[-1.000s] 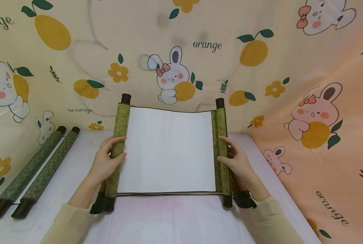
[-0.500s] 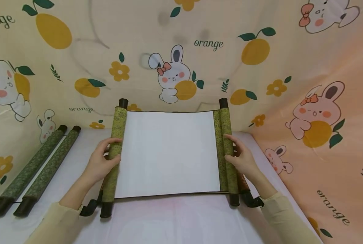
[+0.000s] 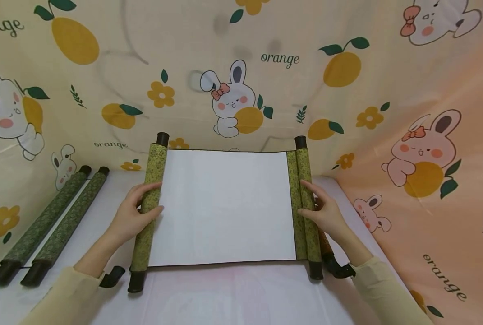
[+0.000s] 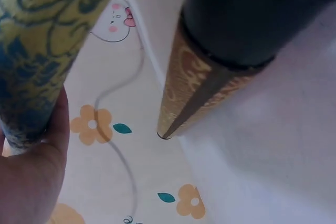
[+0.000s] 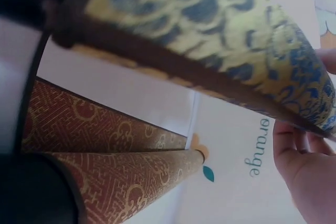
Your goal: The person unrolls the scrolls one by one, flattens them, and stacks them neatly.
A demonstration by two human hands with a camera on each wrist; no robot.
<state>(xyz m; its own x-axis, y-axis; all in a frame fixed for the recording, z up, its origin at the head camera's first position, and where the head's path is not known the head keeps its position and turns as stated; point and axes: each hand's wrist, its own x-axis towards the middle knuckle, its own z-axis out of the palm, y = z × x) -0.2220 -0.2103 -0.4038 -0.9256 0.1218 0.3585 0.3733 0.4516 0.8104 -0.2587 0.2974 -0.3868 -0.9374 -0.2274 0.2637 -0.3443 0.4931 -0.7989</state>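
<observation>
A hanging scroll [image 3: 225, 207] with blank white paper is spread between two yellow-green patterned rolls with black end knobs. My left hand [image 3: 129, 214] grips its left roll [image 3: 155, 167], fingers behind and thumb in front. Around the right roll [image 3: 305, 174] my right hand [image 3: 326, 214] is curled in the same way. A second scroll with red-brown brocade rolls [image 5: 131, 187] lies below, mostly hidden; its black end knobs [image 3: 338, 266] show beside my wrists. The left wrist view has one brown roll [image 4: 202, 87] apart from my hand.
Two dark green rolls [image 3: 71, 216] of another scroll lie slanted at the left of the white table [image 3: 225, 302]. Behind and to the right rise cloth walls [image 3: 176, 40] printed with rabbits and oranges.
My hands have moved apart, left hand leftward and right hand rightward, widening the scroll slightly. Its sagging top edge is straighter, and the left roll's lower end has come nearer.
</observation>
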